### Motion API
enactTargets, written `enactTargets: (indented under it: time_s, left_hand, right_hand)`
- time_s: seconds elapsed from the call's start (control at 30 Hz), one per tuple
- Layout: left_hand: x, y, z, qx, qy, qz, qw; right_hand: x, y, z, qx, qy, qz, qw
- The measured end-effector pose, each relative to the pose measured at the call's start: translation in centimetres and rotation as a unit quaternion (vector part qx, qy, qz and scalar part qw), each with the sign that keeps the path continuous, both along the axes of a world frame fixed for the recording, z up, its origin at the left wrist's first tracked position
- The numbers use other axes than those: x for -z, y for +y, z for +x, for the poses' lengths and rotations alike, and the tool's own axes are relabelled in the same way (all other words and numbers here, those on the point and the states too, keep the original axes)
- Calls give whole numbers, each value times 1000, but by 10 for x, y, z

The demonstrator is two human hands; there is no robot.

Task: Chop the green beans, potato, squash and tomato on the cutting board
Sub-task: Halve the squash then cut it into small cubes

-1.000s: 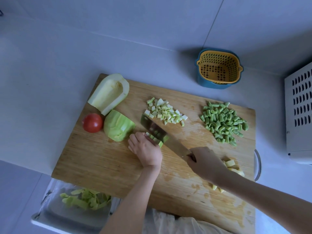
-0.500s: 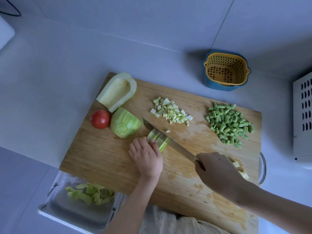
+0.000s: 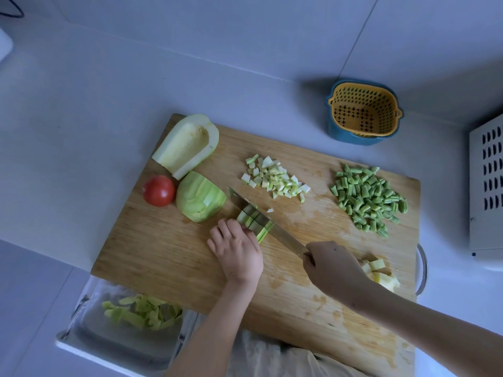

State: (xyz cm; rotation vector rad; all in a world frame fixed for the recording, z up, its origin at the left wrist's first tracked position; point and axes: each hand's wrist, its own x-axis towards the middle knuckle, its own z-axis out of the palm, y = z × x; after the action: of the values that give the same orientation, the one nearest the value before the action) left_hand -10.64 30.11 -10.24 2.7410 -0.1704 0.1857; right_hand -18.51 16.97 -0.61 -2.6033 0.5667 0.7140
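On the wooden cutting board (image 3: 168,257), my left hand (image 3: 236,248) holds down a bundle of squash strips (image 3: 254,223) with curled fingers. My right hand (image 3: 330,265) grips the handle of a knife (image 3: 265,223) whose blade lies across those strips. A pile of diced squash (image 3: 275,179) lies just beyond the blade. Chopped green beans (image 3: 367,198) are heaped at the right. A squash half (image 3: 187,144), a peeled squash chunk (image 3: 200,200) and a whole tomato (image 3: 159,190) sit at the board's left. Potato pieces (image 3: 381,273) show behind my right wrist.
A yellow colander in a blue bowl (image 3: 363,112) stands beyond the board at the back right. A white vented appliance (image 3: 487,186) is at the right edge. A clear tray with green peelings (image 3: 141,312) sits below the board's near left corner.
The knife has come down through the squash strips a little further back toward my left hand. My head has shifted, so the whole scene sits slightly differently in view.
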Motion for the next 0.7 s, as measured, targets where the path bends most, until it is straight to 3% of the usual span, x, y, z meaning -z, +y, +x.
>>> enactTargets:
  time_s: [0.17,0.47,0.7]
  left_hand:
    - [-2,1,0,-2,6,-2,1000]
    - [-1,0,1,2,4,8,1000]
    - [2,0,0,3,1,20,1000]
  right_hand:
    - [-10,-6,-6,30,-25,46,998]
    - [-28,-1,-20,-25,-12,-24,999]
    - [-24,-1,-18,-11,-7,-7,1000]
